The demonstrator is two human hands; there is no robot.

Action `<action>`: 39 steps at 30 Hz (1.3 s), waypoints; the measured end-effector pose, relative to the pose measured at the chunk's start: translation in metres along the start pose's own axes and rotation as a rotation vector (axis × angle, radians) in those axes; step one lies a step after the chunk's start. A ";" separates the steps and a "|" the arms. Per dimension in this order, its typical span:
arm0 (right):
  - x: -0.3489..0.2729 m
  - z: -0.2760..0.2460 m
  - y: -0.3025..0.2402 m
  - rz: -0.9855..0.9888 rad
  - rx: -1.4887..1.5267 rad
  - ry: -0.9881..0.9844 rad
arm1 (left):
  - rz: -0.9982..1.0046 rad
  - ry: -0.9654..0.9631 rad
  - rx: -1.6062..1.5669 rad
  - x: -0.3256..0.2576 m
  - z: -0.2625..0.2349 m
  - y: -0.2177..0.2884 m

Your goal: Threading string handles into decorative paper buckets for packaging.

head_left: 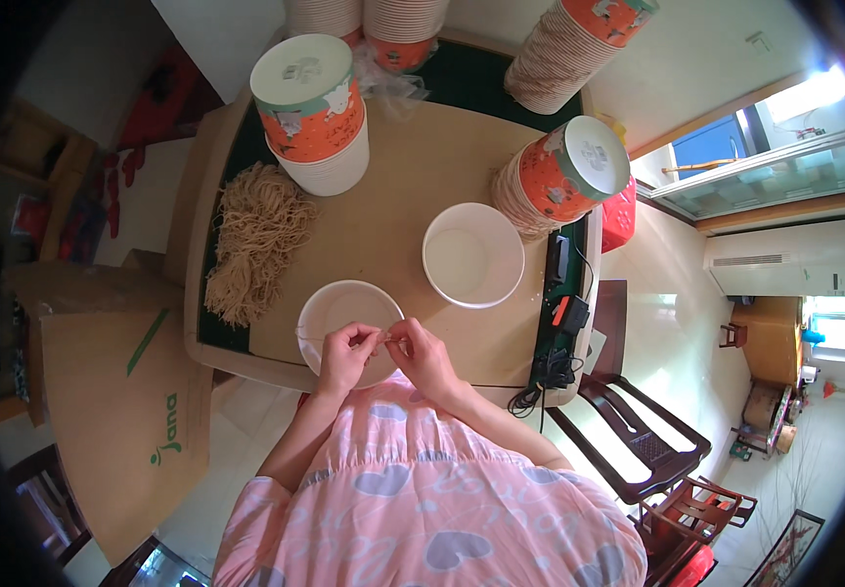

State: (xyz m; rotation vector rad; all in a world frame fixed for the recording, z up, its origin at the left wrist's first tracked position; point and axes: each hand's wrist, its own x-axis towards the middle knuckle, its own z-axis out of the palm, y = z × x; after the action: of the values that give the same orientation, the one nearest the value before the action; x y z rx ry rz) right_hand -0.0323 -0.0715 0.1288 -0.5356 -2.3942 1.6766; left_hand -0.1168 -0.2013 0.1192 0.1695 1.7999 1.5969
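Both hands meet over a white paper bucket [323, 305] at the table's near edge. My left hand [344, 357] pinches a thin piece of tan twine [309, 335], part of which trails left across the bucket's mouth. Fingertips of my right hand [426, 360] are closed on the twine too, touching or nearly touching the left ones; its exact path between them is too small to make out. To the left lies a loose heap of tan twine [258, 240]. A second white bucket [471, 256], its mouth facing up, stands to the right of my hands.
Upside-down stacks of orange-patterned buckets stand at left [315, 117] and right [564, 171], with another leaning stack [574, 54] behind. A power strip with cables [561, 323] lines the table's right side. A cardboard box [124, 411] stands left; a dark chair [638, 435] stands right.
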 end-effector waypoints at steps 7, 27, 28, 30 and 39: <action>0.000 0.002 0.005 -0.066 0.012 0.068 | 0.026 0.030 0.066 -0.001 0.000 0.003; 0.005 -0.015 0.005 -0.115 0.029 0.000 | -0.320 -0.148 -0.537 0.000 0.006 0.010; 0.005 -0.017 0.001 -0.115 0.030 -0.001 | -0.280 -0.147 -0.460 0.001 0.007 0.015; 0.005 -0.023 -0.013 -0.114 0.035 0.005 | -0.240 -0.146 -0.382 0.000 0.010 0.022; -0.001 -0.029 0.005 -0.173 0.011 0.109 | -0.079 -0.327 0.185 -0.014 0.005 0.039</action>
State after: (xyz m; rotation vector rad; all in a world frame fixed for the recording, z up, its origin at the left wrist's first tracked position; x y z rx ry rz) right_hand -0.0209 -0.0448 0.1343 -0.3944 -2.2816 1.5465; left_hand -0.1169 -0.1956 0.1605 0.4151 1.6722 1.2633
